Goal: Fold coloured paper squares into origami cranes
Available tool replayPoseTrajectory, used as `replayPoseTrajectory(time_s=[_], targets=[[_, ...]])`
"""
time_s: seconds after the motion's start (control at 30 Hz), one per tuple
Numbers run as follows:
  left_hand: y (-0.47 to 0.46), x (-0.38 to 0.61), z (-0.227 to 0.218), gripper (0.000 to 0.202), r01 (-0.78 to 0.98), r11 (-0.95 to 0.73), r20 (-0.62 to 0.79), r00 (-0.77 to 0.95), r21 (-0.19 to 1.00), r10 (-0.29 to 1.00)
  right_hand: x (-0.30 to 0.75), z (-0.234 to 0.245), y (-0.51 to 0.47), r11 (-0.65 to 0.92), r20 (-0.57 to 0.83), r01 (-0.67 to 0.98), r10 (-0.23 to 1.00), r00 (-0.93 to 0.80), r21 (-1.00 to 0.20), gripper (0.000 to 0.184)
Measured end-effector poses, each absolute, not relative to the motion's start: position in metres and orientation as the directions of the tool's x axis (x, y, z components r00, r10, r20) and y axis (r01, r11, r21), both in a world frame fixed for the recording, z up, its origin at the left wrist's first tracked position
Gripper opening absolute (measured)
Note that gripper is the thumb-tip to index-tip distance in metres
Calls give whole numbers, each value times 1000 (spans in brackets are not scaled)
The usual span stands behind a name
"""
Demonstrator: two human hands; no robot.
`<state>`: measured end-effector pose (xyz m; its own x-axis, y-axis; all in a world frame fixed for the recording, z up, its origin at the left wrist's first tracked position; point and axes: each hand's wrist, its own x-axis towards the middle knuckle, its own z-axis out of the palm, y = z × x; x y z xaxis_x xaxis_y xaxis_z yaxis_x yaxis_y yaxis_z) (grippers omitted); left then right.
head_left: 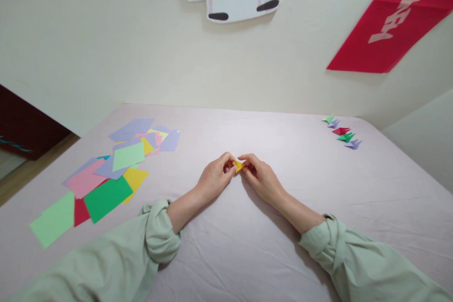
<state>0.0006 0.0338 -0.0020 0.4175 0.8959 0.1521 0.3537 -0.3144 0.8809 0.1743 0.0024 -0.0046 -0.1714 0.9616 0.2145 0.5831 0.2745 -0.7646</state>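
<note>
A small folded piece of yellow paper [239,166] is held between my two hands over the middle of the table. My left hand [216,174] pinches its left side with thumb and fingers. From the other side, my right hand [262,177] grips the right end, with its fingers closed. Much of the paper is hidden by my fingertips, so its full shape is unclear. Far to the right stands a row of several small folded paper figures, among them a red one [341,131] and a green one [346,137].
Loose coloured paper sheets lie spread on the left of the table, including a dark green sheet [108,199] and a pink sheet [86,178]. A pale cloth [226,255] covers the table. Behind it rises a wall [226,71] with red decorations.
</note>
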Motion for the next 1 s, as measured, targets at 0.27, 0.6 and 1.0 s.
replayPoseTrajectory(time_s=[0.27,0.6,1.0], targets=[[34,-2,-3,9,353,-313,149,421,882,895,174,-1,2,272,198,551,961,-192,-789,24],[34,-3,-2,9,272,-294,161,422,916,892,175,5,1,290,189,545,954,-235,-787,20],[35,-2,2,9,235,-252,121,459,939,880,176,2,0,307,195,545,947,-254,-780,26]])
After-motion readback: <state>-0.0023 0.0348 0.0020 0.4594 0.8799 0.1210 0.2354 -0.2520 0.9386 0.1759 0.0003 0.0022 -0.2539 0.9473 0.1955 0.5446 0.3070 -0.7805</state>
